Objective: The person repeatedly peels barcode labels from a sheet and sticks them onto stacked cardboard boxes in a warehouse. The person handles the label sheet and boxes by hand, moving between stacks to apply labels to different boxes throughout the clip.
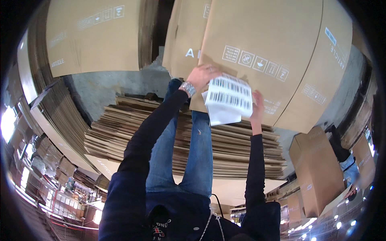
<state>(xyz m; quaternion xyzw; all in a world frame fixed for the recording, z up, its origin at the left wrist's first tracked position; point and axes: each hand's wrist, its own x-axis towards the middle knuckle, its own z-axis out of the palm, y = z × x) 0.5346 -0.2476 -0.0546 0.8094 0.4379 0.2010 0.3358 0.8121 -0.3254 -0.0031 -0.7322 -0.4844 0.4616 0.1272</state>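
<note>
A stack of white barcode labels (229, 97) is held over a large flat brown cardboard sheet (257, 32), its lower sheets loose and slanted. My left hand (202, 76), with a metal watch at the wrist, pinches the labels' upper left corner; the fingertips are partly hidden. On the other side my right hand (257, 107) grips the right edge, thumb and fingers closed around it. The cardboard carries printed handling symbols and a fold line on its right.
Stacked flattened cardboard (237, 154) lies by my legs. More piles stand at far left (92, 36) and left (66, 106). An upright brown carton (315, 170) is at lower right, near another person (349, 166). Grey floor (108, 86) shows between piles.
</note>
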